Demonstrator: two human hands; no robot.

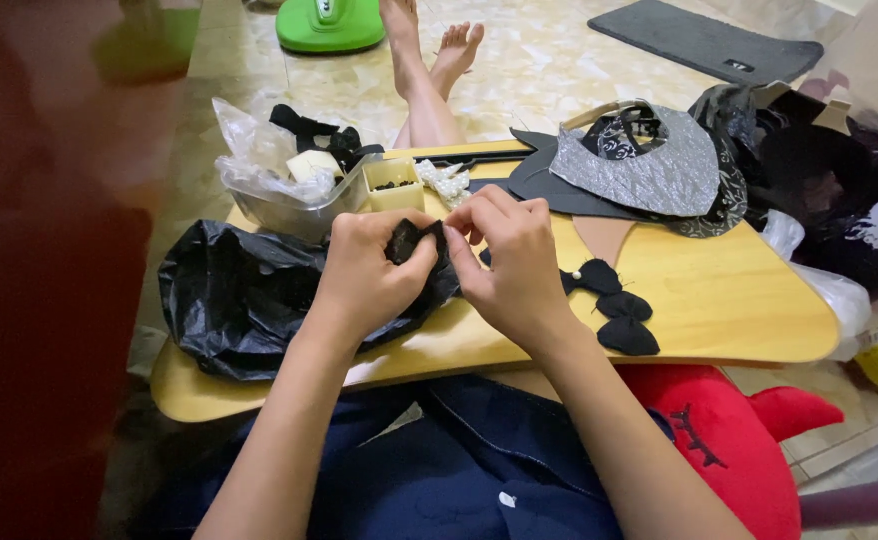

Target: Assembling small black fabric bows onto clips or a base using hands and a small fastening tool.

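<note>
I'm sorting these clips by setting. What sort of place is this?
Probably a home, with craft work done seated on the floor: a low wooden lap table over the person's legs on a tiled floor, a grey mat, and both hands, left hand and right hand, pinching a small black fabric piece.

The counter [719, 300] looks like smooth, pale wood with a soft sheen. On it, the black bag [234, 300] is crinkled glossy plastic and the petal pieces [621, 320] are matt black cloth. The grey collar piece [649, 170] seems to be glittery fabric.
</note>
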